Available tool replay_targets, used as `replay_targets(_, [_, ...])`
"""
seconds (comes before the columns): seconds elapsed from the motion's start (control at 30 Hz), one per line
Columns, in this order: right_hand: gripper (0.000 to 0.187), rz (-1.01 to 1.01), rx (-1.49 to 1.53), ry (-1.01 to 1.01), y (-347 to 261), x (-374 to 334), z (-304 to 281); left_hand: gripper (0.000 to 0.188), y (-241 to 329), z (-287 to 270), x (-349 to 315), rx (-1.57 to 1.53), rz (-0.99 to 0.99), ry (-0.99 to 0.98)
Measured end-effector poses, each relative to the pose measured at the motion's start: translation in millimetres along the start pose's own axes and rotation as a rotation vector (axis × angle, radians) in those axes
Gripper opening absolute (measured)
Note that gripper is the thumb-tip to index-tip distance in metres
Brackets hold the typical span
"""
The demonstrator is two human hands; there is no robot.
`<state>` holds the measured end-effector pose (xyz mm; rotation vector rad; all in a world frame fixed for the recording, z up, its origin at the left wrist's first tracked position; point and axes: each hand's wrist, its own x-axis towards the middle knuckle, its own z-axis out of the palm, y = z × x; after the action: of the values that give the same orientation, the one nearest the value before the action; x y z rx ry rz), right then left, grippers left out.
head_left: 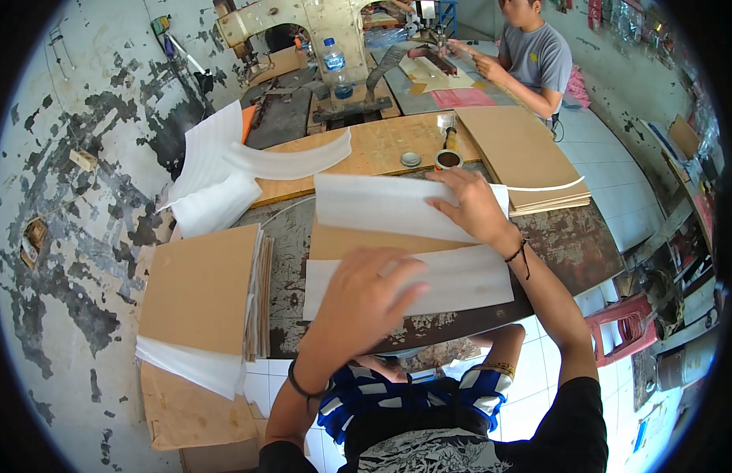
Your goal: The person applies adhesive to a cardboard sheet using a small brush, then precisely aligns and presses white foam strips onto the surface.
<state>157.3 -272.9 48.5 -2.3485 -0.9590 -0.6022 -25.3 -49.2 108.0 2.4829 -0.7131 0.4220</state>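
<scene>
A brown board (pixel 346 242) lies on the dark, worn surface (pixel 563 236) in front of the person, an upper white sheet (pixel 366 201) along its far side and a lower white sheet (pixel 468 280) along its near side, with a brown band showing between them. The right hand (pixel 475 206) rests on the upper sheet near its right end, its grip open, thumb apart from the fingers. The left hand (pixel 362 303) is blurred over the left part of the lower sheet — its grip looks open and empty, though I cannot tell whether it touches.

Just beyond the upper sheet stands a can (pixel 448 160) with a brush (pixel 450 139) in it, near a round lid (pixel 411 159). A board stack (pixel 524 146) lies to the right; another pile (pixel 196 288) is at left. Farther off are loose white sheets (pixel 212 150), a bottle (pixel 334 63), a sewing machine (pixel 338 24) and a seated co-worker (pixel 539 63).
</scene>
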Motion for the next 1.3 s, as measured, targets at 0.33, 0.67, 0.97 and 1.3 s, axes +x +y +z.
replay_targets(0.33, [0.031,0.031,0.065,0.253,15,6,-9,0.016,94,-42,40,-0.819,0.981,-0.201])
replay_targets(0.67, [0.028,0.024,-0.026,0.266,33,5,-19,0.017,69,-45,68,-0.891,0.922,-0.406])
replay_targets(0.97, [0.025,0.066,0.008,0.298,25,8,-31,0.034,60,-52,102,-0.447,0.922,-0.876])
replay_targets(1.3, [0.022,-0.065,0.029,0.427,12,10,-35,0.076,35,104,45,0.193,0.517,-0.599])
